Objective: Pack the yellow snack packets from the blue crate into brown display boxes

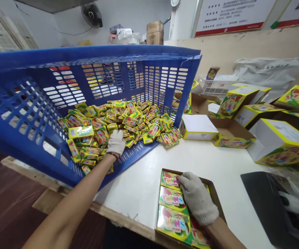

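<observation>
My left hand (pixel 116 142), in a white knitted glove, lies on a heap of small yellow-green candy boxes (pixel 101 135) inside a blue plastic crate (pixel 92 55) tipped on its side. Its fingers reach forward into the heap, somewhat apart, with no box visibly gripped. Lower right, my right hand (pixel 197 199), gloved too, is over an open carton (pixel 214 190) with rows of the same boxes, marked "TWINS". The right fingers are curled against a small box (pixel 170 180) in the row farthest from me; the palm hides the boxes beneath it.
Open and closed printed cartons (pixel 281 141) crowd the right side of the white table (pixel 139 173). A black object (pixel 266 204) lies at the right, beside clear plastic. Several small boxes (pixel 169 138) spill out at the crate's open front. A wall fan (pixel 91 15) hangs behind.
</observation>
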Available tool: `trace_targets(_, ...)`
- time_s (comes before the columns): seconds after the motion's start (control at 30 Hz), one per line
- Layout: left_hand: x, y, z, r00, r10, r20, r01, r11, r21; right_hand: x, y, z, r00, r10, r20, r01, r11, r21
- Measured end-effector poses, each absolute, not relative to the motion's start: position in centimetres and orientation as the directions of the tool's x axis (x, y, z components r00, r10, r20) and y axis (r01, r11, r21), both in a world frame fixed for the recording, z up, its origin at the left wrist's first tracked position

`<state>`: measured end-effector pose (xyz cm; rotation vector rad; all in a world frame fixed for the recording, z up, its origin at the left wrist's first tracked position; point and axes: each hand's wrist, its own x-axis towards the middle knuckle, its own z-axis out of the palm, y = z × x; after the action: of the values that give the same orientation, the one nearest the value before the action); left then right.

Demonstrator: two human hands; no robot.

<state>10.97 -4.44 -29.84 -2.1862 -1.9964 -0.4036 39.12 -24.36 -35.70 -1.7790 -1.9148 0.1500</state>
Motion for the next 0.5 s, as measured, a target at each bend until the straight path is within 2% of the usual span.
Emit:
trace_targets(0.1, 10.9, -2.0, -29.3, 0.136, 0.956, 0.26, 0.987, -0.154, 0.052, 39.0, -24.8, -35.6, -0.089, 0.959, 0.269, 0.925, 0.18, -0.335)
trace_targets(0.17, 10.9, -1.5, -28.8, 0.172, 0.949, 0.263, 0.981, -0.189, 0.042, 39.2, -24.9, -35.5, -0.098, 0.951, 0.293, 0.917, 0.201, -0.344)
trace_targets(0.23, 11.1, -2.4, -28.3, 0.192, 0.933, 0.304, 0.976, -0.214, 0.041, 39.5, -24.9, -35.5, -0.051, 0.929, 0.368, 0.883, 0.214, -0.419)
trace_targets(0.33, 11.7, -5.9, -28.3, 0.228, 0.898, 0.376, 0.961, -0.269, 0.061, 39.8, -24.7, -34.9, 0.155, 0.892, 0.425, 0.731, 0.185, -0.657)
trace_targets(0.4, 12.3, -9.2, -28.8, 0.326, 0.823, 0.465, 0.898, -0.423, 0.119, 39.5, -24.3, -33.7, 0.308, 0.911, 0.275, 0.527, 0.077, -0.846)
trace_targets(0.43, 12.7, -11.0, -29.1, 0.391, 0.733, 0.556, 0.812, -0.559, 0.166, 39.2, -24.1, -32.9, 0.343, 0.928, 0.147, 0.384, 0.004, -0.923)
trace_targets(0.5, 13.4, -14.5, -29.8, 0.462, 0.526, 0.714, 0.575, -0.791, 0.21, 38.5, -23.4, -31.3, 0.29, 0.95, -0.113, 0.045, -0.131, -0.99)
